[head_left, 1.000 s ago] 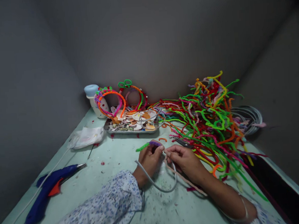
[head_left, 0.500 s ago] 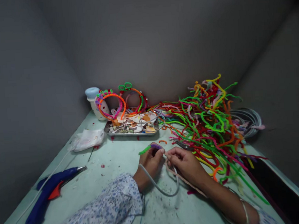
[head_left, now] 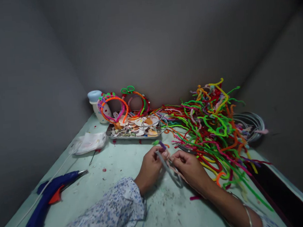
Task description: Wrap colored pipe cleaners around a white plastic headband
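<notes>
My left hand [head_left: 148, 167] is closed around a thin grey headband [head_left: 167, 167], whose curve hangs down between my hands and is blurred by motion. Purple pipe cleaner [head_left: 162, 145] covers part of the band just above my fingers, with a green piece [head_left: 156, 142] beyond it. My right hand [head_left: 193, 169] pinches a pale pink pipe cleaner [head_left: 176, 173] close to the band; its tail runs down along my right wrist. The exact contact between fingertips, pink strand and band is too small to make out.
A metal tray [head_left: 135, 138] of shells stands behind my hands, with fuzzy headbands [head_left: 114, 99] on it. A lidded jar [head_left: 99, 108] is behind left. A blue glue gun [head_left: 47, 197] lies left, near a plastic packet [head_left: 91, 143]. Tangled pipe cleaners [head_left: 211, 123] and scissors [head_left: 185, 147] lie right.
My left hand has turned, bringing the green and purple end from the left up towards the middle. The band's grey loop has swung right and narrowed. My right hand stays nearly in place.
</notes>
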